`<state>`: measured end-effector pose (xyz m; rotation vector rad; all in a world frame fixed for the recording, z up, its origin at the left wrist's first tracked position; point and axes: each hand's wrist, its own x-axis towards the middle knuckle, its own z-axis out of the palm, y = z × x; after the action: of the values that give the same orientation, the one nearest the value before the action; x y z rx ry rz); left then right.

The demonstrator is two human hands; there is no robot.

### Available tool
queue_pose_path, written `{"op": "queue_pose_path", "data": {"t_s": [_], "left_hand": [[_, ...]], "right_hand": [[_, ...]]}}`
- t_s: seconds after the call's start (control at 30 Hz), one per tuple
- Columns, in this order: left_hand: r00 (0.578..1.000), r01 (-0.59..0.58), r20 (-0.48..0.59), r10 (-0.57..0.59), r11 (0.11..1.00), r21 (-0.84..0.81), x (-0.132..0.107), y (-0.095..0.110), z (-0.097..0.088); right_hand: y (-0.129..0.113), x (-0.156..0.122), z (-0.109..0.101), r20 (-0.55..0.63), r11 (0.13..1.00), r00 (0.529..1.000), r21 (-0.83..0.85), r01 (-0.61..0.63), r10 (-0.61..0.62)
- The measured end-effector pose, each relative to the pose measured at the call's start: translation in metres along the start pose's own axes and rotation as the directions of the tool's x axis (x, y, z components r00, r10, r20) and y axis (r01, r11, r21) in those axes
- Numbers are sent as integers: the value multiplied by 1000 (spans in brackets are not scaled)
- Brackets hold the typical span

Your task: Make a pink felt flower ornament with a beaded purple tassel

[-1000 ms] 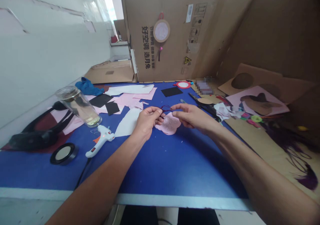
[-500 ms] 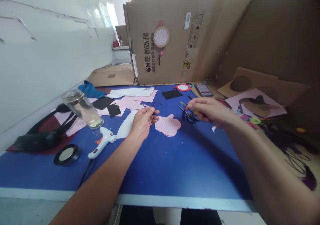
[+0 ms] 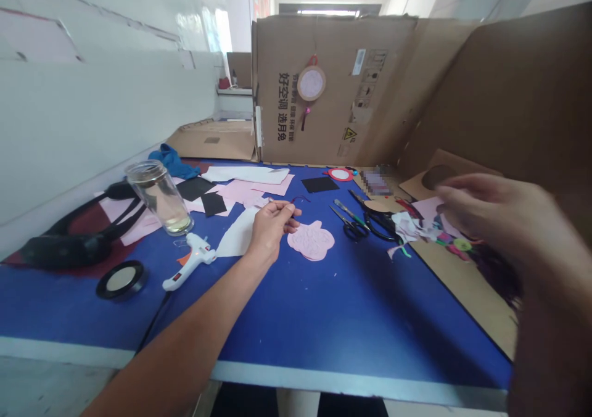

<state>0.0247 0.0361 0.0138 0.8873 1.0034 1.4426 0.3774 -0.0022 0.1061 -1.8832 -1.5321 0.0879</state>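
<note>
Now right hand (image 3: 490,213) raised clear of scissors (image 3: 352,230); left hand (image 3: 271,229) pinches cord (image 3: 296,200).

Site: small handicraft workshop, makeshift. Evidence: blue tabletop (image 3: 351,324) littered with craft materials and tools, including a hot glue gun (image 3: 189,263) with its cord, scissors (image 3: 350,227), pink and black sheet offcuts (image 3: 272,185) and a pink cut-out (image 3: 311,240). Cardboard carton panels (image 3: 324,115) stand behind and beside the work area, a round tasselled ornament (image 3: 311,82) hanging on one. White wall (image 3: 92,115) runs along the left.
</note>
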Motion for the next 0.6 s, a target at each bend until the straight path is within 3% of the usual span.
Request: {"op": "queue_pose_path", "data": {"t_s": [0.03,0.07,0.13,0.17,0.27,0.4,0.6], "left_hand": [[999,-36,-3,36,999,19,-1,0,1],[998,-69,-6,70,997,36,-2,0,1],[993,-118,-7,119,991,65,-4,0,2],[991,-133,-4,134,988,78,-5,-1,2],[986,-164,17,163,979,119,-6,-3,2],[978,-207,56,200,963,173,-6,-7,4],[975,-217,95,200,951,222,-11,-11,9]], "right_hand": [[-28,-7,18,118,982,993,185,-33,11],[-53,-13,38,302,926,953,369,-84,-34],[-90,-21,78,571,781,805,572,-251,-160],[-100,-23,95,631,709,749,622,-333,-203],[-104,-28,130,686,497,652,709,-500,-323],[-93,-35,143,689,413,645,720,-558,-331],[-91,-33,145,619,358,739,775,-520,-266]]}}
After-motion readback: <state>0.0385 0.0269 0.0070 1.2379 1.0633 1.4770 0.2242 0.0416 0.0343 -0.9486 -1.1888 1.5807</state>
